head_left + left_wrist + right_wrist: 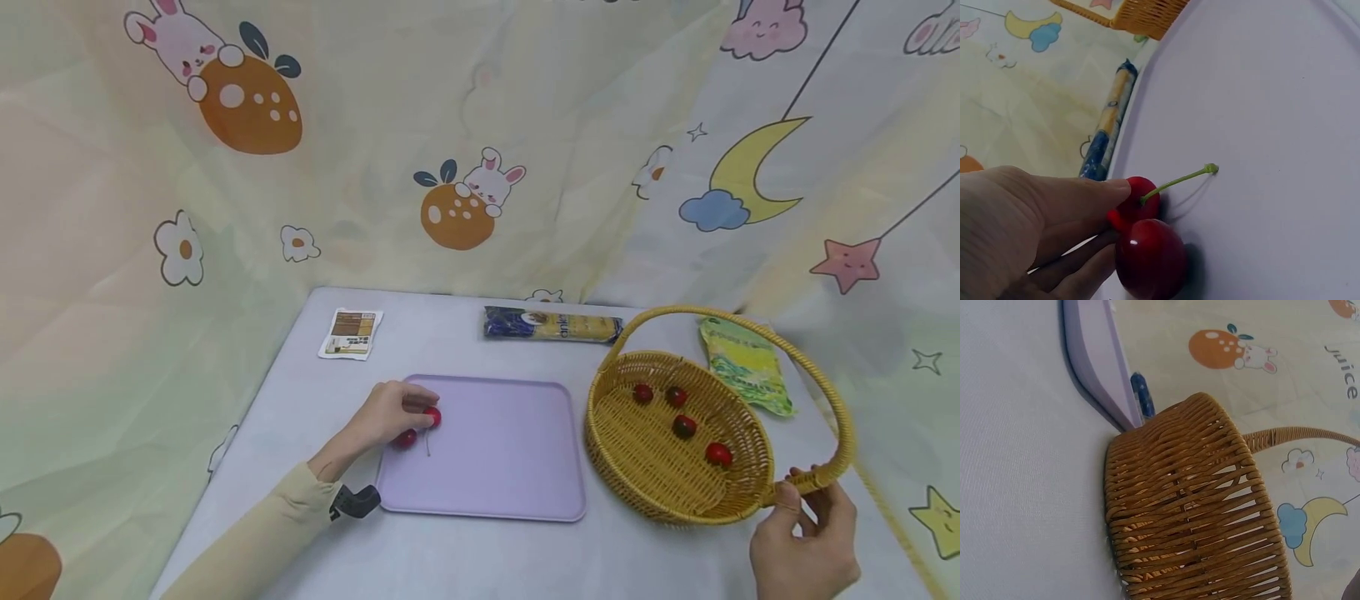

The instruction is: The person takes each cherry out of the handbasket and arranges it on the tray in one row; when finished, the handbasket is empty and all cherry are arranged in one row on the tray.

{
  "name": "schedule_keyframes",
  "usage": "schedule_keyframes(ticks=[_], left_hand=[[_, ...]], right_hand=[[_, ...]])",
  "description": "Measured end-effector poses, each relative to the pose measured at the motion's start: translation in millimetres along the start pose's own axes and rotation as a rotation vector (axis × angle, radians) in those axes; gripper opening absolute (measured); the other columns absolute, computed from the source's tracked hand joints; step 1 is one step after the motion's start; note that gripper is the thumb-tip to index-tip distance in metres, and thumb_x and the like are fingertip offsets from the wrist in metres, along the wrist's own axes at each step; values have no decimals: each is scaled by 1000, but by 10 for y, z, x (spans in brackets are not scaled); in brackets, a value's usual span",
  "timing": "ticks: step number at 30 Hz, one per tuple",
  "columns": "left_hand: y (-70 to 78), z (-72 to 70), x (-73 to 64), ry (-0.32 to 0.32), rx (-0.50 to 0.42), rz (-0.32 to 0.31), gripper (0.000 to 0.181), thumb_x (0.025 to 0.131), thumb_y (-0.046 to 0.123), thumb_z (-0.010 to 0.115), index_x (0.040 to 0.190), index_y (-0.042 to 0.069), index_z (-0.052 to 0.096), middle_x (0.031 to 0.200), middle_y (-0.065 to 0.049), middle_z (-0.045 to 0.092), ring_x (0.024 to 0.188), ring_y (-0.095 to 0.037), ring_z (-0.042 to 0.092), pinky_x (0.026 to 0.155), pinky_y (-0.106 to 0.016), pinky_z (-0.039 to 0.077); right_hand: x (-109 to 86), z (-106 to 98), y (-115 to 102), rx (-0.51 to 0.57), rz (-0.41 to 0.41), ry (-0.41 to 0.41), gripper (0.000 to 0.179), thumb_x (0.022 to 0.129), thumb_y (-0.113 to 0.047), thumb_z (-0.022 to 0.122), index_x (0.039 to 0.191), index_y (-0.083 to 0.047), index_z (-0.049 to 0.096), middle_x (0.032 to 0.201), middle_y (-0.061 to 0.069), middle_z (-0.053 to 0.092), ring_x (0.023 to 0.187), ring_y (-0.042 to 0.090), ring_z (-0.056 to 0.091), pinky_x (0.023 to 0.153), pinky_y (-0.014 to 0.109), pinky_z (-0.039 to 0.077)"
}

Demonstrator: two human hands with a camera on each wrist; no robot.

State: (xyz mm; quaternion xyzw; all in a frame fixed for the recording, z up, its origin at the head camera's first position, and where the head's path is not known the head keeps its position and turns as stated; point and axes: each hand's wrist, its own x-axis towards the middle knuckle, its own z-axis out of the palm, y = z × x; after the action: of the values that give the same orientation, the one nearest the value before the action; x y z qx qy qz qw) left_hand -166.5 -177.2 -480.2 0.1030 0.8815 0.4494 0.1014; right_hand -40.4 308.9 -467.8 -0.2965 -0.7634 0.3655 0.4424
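My left hand (392,414) pinches a red cherry (1142,195) with a green stem between thumb and fingers, over the left side of a lilac tray (495,504). Beside it on the tray lies a second, darker cherry (1151,257), which has no stem showing. At the right, my right hand (806,533) grips the lower end of the handle (843,433) of a wicker basket (622,475). Inside the basket lie several red cherries (684,427), spread over its bottom. The right wrist view shows the basket's woven side, with the hand's fingers mostly out of sight.
Behind the tray lies a long blue and yellow packet (555,325). A small white and brown sachet (351,333) is at the back left. Partly behind the basket handle is a green and yellow bag (746,367). A patterned cloth (375,167) hangs around the table.
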Motion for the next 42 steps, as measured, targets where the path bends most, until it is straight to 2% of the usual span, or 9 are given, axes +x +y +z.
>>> schedule_keyframes(ticks=[5, 8, 14, 18, 22, 25, 29, 32, 42], left_hand=[[72, -16, -1, 33, 17, 4, 38, 87, 12, 85, 124, 7, 77, 122, -7, 78, 117, -29, 73, 99, -43, 59], [191, -23, 23, 50, 13, 25, 38, 89, 15, 82, 125, 9, 77, 126, -7, 76, 121, -34, 71, 101, -48, 57], [479, 57, 156, 1, -18, 164, 37, 94, 23, 79, 129, 12, 76, 126, -7, 76, 118, -28, 73, 99, -43, 59], [614, 164, 260, -50, -55, 223, 37, 95, 30, 79, 129, 16, 76, 127, -1, 76, 119, -26, 72, 100, -42, 58], [736, 283, 376, -93, -112, 240, 39, 93, 36, 81, 128, 19, 77, 124, 2, 77, 115, -18, 74, 99, -37, 59], [845, 386, 462, -124, -170, 240, 39, 91, 36, 82, 127, 20, 77, 124, -1, 77, 110, -11, 75, 97, -32, 59], [1002, 532, 563, -153, -223, 262, 37, 90, 34, 84, 124, 20, 79, 122, -1, 78, 108, -8, 74, 94, -28, 59], [1116, 635, 637, -172, -247, 287, 36, 90, 33, 84, 124, 20, 79, 121, 4, 78, 109, -7, 74, 93, -27, 59], [1456, 1002, 877, -213, -334, 242, 39, 90, 34, 84, 125, 17, 79, 114, 11, 79, 106, -2, 73, 95, -28, 58]], right_hand=[[2, -1, 0, -10, -18, -4, 38, 102, -35, 66, 138, -23, 65, 115, -27, 63, 109, -15, 58, 95, 6, 49], [12, -3, -9, -22, -21, -1, 36, 104, -31, 65, 138, -23, 65, 118, -18, 68, 109, -15, 58, 96, 7, 49], [29, 15, -34, -43, -4, -9, 34, 105, -20, 62, 140, -22, 64, 126, 6, 73, 111, -14, 58, 96, 7, 49], [20, 32, -42, -45, 2, -23, 35, 106, -17, 61, 141, -21, 63, 128, 8, 72, 112, -13, 58, 95, 6, 48], [12, 27, -36, -40, -26, -26, 36, 106, -18, 61, 141, -23, 63, 128, 9, 73, 113, -14, 57, 95, 5, 48], [6, 15, -35, -33, -53, -21, 36, 105, -22, 62, 141, -24, 63, 127, 10, 73, 111, -16, 57, 94, 4, 47], [0, 0, -50, -27, -63, -18, 36, 105, -25, 63, 141, -24, 63, 126, 10, 73, 109, -18, 56, 92, 3, 47], [1, -4, -57, -21, -59, -20, 36, 105, -23, 63, 141, -24, 63, 126, 11, 73, 108, -18, 56, 92, 3, 47], [-12, -15, -34, -17, -53, -23, 37, 105, -21, 64, 141, -25, 63, 125, 8, 73, 109, -17, 56, 92, 3, 47]])
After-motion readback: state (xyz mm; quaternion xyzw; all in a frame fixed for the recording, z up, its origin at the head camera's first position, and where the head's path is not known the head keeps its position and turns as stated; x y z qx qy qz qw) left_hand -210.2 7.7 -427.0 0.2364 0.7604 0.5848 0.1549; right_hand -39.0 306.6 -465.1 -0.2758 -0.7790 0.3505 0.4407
